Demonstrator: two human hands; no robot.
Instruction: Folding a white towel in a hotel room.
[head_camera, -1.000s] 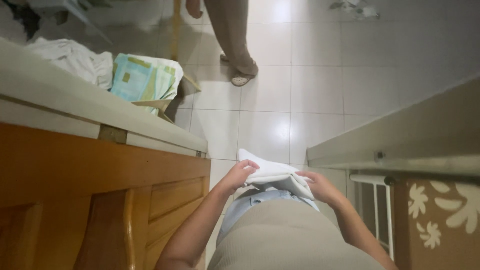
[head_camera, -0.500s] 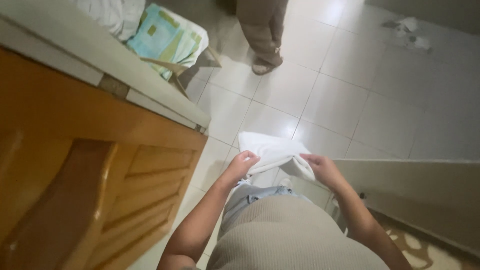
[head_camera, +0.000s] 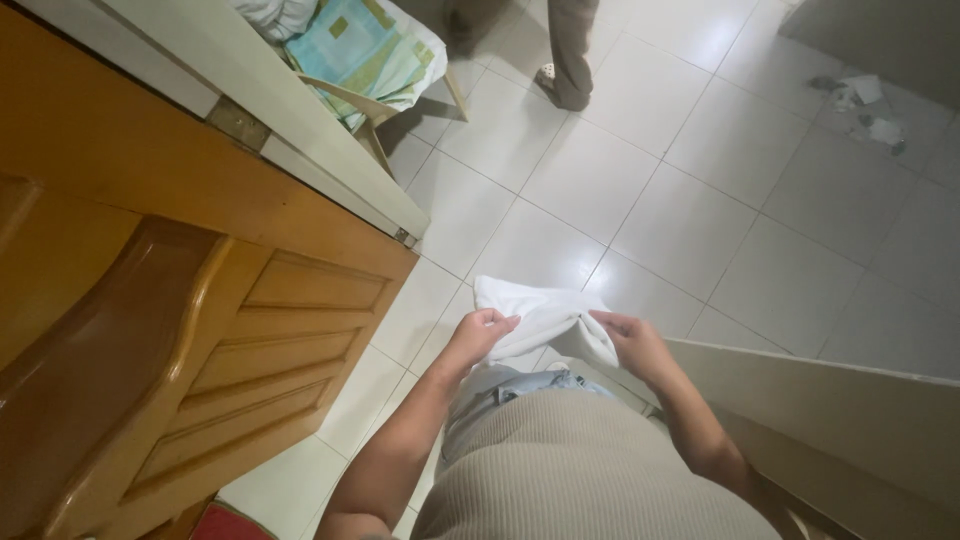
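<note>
Tiled room with wooden furniture and a bystander

A carved wooden panel (head_camera: 200, 340) fills the left; a pale ledge (head_camera: 300, 150) runs above it; a chair (head_camera: 400, 95) holds a green-patterned folded cloth (head_camera: 365, 50); another person's leg (head_camera: 575, 55) stands on the white floor tiles (head_camera: 720, 210); paper scraps (head_camera: 865, 105) lie top right.

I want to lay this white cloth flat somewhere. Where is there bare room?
Bare floor tiles lie between the wooden cabinet and the scraps. Crowded: the chair heaped with folded fabric, and another person's feet.
</note>
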